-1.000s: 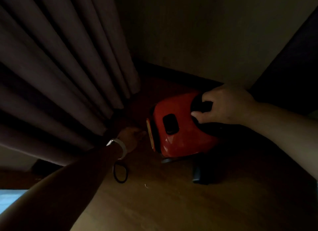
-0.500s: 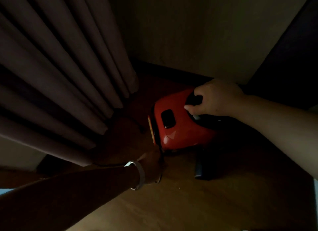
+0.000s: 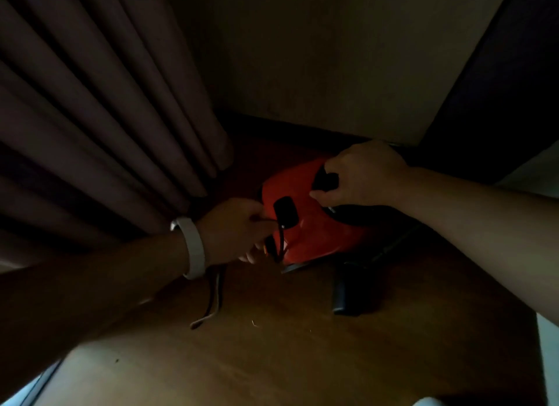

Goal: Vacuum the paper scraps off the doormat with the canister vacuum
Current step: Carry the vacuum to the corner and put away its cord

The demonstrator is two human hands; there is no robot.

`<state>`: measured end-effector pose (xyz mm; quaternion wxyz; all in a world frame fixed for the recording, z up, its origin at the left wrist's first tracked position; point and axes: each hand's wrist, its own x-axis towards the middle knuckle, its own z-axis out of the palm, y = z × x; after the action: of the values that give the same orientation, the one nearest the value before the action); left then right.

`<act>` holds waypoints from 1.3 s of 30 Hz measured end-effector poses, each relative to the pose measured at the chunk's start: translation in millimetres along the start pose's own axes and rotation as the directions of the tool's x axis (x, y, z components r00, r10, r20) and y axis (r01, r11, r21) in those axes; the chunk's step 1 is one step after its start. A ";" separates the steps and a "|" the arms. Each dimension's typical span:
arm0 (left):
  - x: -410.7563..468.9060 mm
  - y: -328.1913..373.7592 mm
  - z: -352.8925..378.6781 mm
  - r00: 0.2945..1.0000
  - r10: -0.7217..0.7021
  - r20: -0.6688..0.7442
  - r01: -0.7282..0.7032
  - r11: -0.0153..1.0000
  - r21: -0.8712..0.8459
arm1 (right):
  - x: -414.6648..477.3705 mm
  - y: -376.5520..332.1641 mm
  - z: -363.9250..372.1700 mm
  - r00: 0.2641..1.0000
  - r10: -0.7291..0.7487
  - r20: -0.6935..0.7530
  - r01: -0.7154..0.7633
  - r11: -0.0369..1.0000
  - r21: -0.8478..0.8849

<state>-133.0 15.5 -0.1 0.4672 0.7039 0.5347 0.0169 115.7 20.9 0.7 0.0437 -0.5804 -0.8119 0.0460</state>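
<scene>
A red canister vacuum sits on the wooden floor in a dim corner. My right hand grips the black handle on its top. My left hand, with a white band on the wrist, is curled at the vacuum's left end and holds a dark power cord that comes out there. A loop of the cord hangs below my left wrist down to the floor. No doormat or paper scraps are in view.
Heavy curtains hang at the left, close to the vacuum. A beige wall and dark skirting stand behind it. A dark furniture side is at the right. A black cylindrical part lies on the floor in front of the vacuum.
My left hand rose from the floor to the vacuum's left end and now holds the cord. My right hand stays on the handle.
</scene>
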 end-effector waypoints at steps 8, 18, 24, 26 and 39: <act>51.8 -28.2 -41.8 0.959 0.131 -0.252 -0.087 0.980 0.181 | -1.2 1.4 -6.2 1.000 -0.026 -0.008 0.026 1.000 0.009; 98.6 -104.1 -24.1 0.784 0.385 -0.487 -0.182 0.893 0.412 | -4.5 0.1 -3.9 0.995 0.009 -0.103 0.000 0.996 0.084; 107.7 -138.8 7.2 0.910 0.118 -0.398 -0.010 0.965 0.262 | -2.4 1.8 1.9 0.987 0.002 -0.162 0.014 0.995 0.100; 106.4 -145.3 20.2 0.934 0.042 -0.354 0.047 0.970 0.238 | -2.6 -0.6 0.4 0.992 0.016 -0.128 -0.004 0.995 0.097; 46.8 -141.6 83.1 0.969 -0.091 -0.229 0.123 0.984 0.127 | -0.4 -5.2 -4.1 0.994 0.105 0.000 -0.105 0.989 0.106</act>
<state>-173.9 -2.9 -164.8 0.3542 0.6988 0.6206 0.0324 111.5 18.9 5.4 0.0741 -0.6193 -0.7765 0.0894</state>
